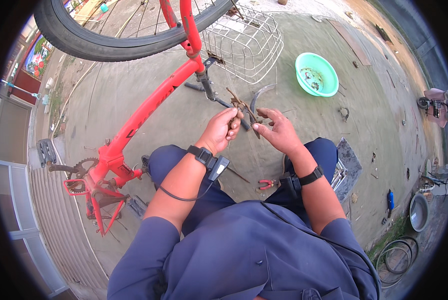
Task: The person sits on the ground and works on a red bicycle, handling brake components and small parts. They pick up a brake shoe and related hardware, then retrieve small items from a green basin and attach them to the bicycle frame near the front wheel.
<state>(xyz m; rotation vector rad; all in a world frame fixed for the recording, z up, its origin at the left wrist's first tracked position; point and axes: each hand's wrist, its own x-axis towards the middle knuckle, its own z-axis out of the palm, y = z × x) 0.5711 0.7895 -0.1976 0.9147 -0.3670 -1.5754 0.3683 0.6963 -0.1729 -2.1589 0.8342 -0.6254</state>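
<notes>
My left hand (220,131) is closed, its fingers and thumb pinching a rusty metal part (240,103) with thin curved arms, which looks like a bicycle brake caliper. Close by on its right is my right hand (280,132), fingers apart and curved, thumb at the edge of the part; whether it touches is unclear. A red bicycle frame (151,107) stands upside down to the left, its wheel (119,54) above. Just beyond my hands lie the dark handlebar (224,102) and a grey curved strip (257,96). Red-handled pliers (267,184) rest between my legs.
A white wire basket (254,50) is beyond the handlebar. Farther right stands a green basin (299,75) holding dirty bits. Beside my right knee is a grey tray (350,167) with tools. A blue-handled tool (390,200), a metal bowl (419,212) and coiled tubing (396,262) lie right.
</notes>
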